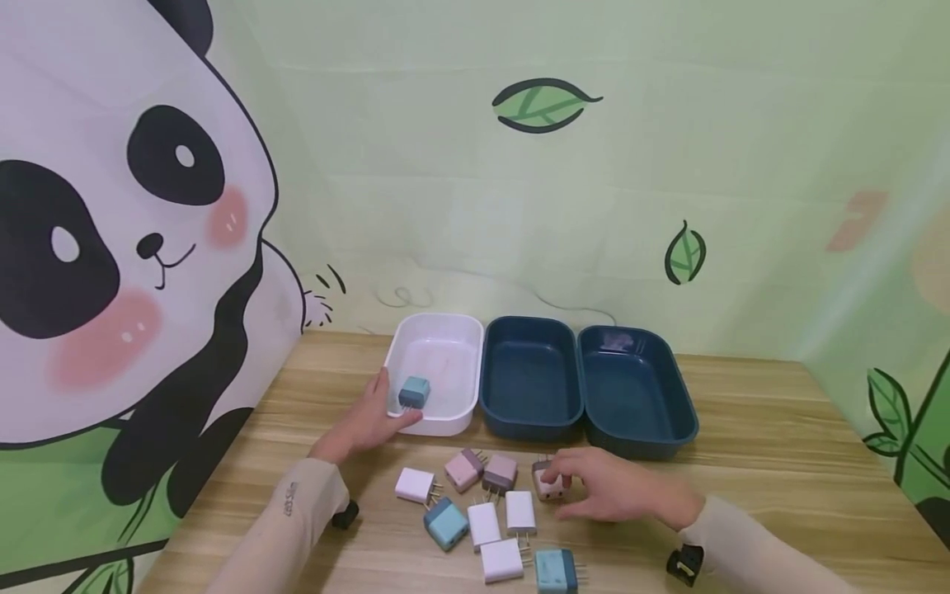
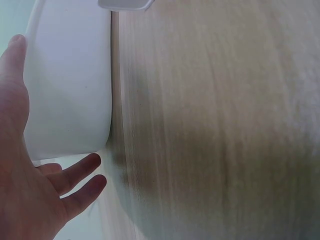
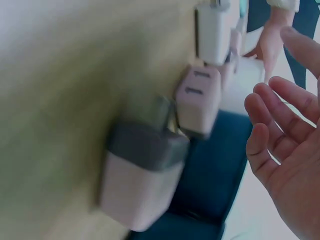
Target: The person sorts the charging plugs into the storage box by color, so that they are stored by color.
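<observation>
My left hand (image 1: pixel 374 417) rests against the front left corner of a white bin (image 1: pixel 471 404), its fingers nearly straight in the left wrist view. Inside that bin lies a blue plug-in charger (image 1: pixel 414 391). My right hand (image 1: pixel 612 485) is over a pale pink charger with a darker band (image 1: pixel 547 487), partly covering it in the head view. In the right wrist view the fingers are spread and slightly bent, with nothing between them, and a banded pink charger (image 3: pixel 142 192) appears apart from them. A mauve-pink charger (image 1: pixel 500 473) and a pink one (image 1: pixel 463 472) lie farther left.
Several white chargers (image 1: pixel 484 525) lie on the wooden table (image 1: pixel 764 462) between the hands. Two more blue chargers (image 1: pixel 447 523) (image 1: pixel 552 571) are among them. Two dark blue bins (image 1: pixel 530 425) (image 1: pixel 631 441) stand right of the white one, against a printed backdrop (image 1: pixel 445 181).
</observation>
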`<action>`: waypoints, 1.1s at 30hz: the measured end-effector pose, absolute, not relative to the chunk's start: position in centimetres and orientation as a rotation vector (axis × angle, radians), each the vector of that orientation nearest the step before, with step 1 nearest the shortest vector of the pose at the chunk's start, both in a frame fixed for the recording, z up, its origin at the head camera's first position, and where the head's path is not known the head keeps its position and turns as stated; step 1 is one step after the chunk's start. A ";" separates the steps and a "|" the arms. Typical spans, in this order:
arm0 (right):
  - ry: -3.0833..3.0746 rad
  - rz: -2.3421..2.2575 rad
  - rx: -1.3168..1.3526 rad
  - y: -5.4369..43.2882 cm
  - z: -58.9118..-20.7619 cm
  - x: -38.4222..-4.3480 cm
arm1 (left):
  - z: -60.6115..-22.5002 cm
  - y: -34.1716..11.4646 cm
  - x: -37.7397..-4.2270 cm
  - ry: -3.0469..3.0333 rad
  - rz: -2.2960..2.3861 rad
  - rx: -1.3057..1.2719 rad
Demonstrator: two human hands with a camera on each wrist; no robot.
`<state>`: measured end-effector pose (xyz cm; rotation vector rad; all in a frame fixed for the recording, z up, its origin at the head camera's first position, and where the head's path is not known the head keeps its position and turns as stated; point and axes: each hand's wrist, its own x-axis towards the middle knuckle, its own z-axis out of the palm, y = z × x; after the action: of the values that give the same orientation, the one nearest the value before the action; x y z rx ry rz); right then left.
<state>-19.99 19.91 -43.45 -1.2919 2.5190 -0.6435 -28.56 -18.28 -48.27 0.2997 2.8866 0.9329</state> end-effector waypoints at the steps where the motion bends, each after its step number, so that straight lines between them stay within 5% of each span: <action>1: 2.502 -0.650 -1.298 19.9 -43.6 -19.6 | -48.3 -18.3 -28.6 2.886 0.933 0.300; 33: 2.275 -0.488 -1.462 19.4 -46.6 -16.8 | -48.2 -18.3 -28.6 2.879 0.950 0.326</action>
<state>-16.82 19.43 -46.55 -1.4624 2.2751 -0.4883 -28.59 -18.32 -48.22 0.3256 2.8787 0.9502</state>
